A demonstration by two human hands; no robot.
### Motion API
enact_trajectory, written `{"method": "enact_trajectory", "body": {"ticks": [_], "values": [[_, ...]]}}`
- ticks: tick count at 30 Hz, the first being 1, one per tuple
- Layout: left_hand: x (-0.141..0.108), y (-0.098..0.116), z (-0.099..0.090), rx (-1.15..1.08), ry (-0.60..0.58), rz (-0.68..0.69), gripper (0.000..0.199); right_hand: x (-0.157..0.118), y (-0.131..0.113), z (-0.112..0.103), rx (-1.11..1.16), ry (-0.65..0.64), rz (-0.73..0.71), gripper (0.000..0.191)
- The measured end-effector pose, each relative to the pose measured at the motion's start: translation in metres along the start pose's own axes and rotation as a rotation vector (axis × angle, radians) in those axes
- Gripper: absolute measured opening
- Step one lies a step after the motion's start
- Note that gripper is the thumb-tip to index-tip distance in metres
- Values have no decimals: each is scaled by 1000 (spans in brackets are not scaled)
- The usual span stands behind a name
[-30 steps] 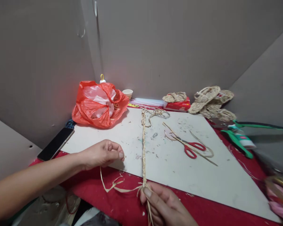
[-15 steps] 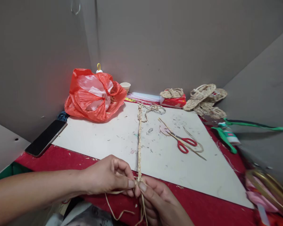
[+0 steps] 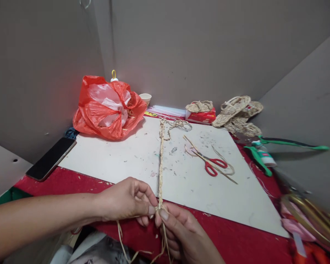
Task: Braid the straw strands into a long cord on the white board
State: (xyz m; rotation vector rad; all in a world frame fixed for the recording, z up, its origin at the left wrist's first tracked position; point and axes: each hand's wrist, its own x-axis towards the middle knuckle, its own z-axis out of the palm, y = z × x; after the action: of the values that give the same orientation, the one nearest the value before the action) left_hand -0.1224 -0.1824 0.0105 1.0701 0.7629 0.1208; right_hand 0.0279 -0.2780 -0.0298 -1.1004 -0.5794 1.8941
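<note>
A narrow straw braid (image 3: 161,165) runs from the far edge of the white board down to my two hands at the near edge. My left hand (image 3: 132,201) pinches a straw strand beside the braid's near end, thumb against fingers. My right hand (image 3: 181,227) grips the braid's lower end between thumb and forefinger, close to the left fingertips. Loose strands (image 3: 121,238) hang beneath both hands. Red-handled scissors (image 3: 210,164) lie on the board to the right, with loose straw pieces around them.
The white board (image 3: 121,157) covers part of a red cloth (image 3: 85,183). A red plastic bag (image 3: 107,110), paper cup (image 3: 145,99) and phone (image 3: 51,158) stand left. Woven straw pieces (image 3: 233,112), a red box (image 3: 200,116), a bottle (image 3: 265,157) and green-handled pliers (image 3: 260,161) are right.
The view has shifted slightly. My left hand has drawn its strand a little outward from the braid, and the hanging strands have swung. My right hand keeps its grip.
</note>
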Motion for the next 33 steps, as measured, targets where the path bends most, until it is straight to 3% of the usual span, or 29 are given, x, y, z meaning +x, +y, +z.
{"method": "enact_trajectory", "body": {"ticks": [7, 14, 19, 27, 33], "values": [[2, 7, -1, 246, -3, 39, 15, 0, 6, 5, -14, 100, -47, 34], [-4, 17, 4, 344, -91, -35, 13, 3, -2, 8, -228, -1, -318, 33], [-3, 11, 1, 436, -56, 40, 12, 3, 0, 5, -369, 139, -258, 34], [-3, 9, -5, 378, -96, 46, 22, 0, -3, 9, -485, 164, -211, 32], [1, 6, -7, 338, -127, 72, 26, -1, -6, 13, -654, 190, -299, 30]]}}
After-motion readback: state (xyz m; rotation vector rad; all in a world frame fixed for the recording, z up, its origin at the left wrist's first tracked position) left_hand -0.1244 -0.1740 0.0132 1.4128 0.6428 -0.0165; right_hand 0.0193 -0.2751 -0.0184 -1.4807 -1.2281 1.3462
